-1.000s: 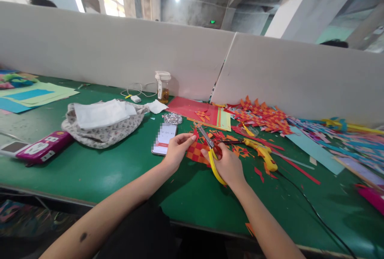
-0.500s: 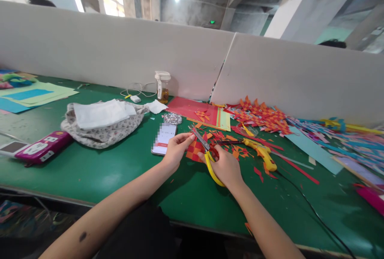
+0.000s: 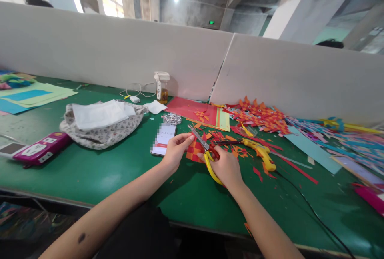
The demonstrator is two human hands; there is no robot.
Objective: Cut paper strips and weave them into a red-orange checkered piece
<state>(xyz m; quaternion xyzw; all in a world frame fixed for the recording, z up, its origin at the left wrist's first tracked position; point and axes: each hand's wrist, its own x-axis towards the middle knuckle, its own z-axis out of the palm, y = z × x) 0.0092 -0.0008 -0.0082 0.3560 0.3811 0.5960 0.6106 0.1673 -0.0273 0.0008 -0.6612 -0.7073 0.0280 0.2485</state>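
Observation:
My left hand pinches the left edge of a red and orange woven paper square just above the green table. My right hand grips yellow-handled scissors, blades slightly apart and pointing up-left over the square's top edge. Red and orange paper scraps lie just beyond both hands.
A phone lies left of the hands. A yellow glue gun with a black cord lies to the right. Behind are red paper sheets, woven pieces, a cloth bag, a magenta power strip and a small bottle.
The scissors and my right hand have shifted slightly left along the square's edge. My left hand keeps its grip on the woven paper.

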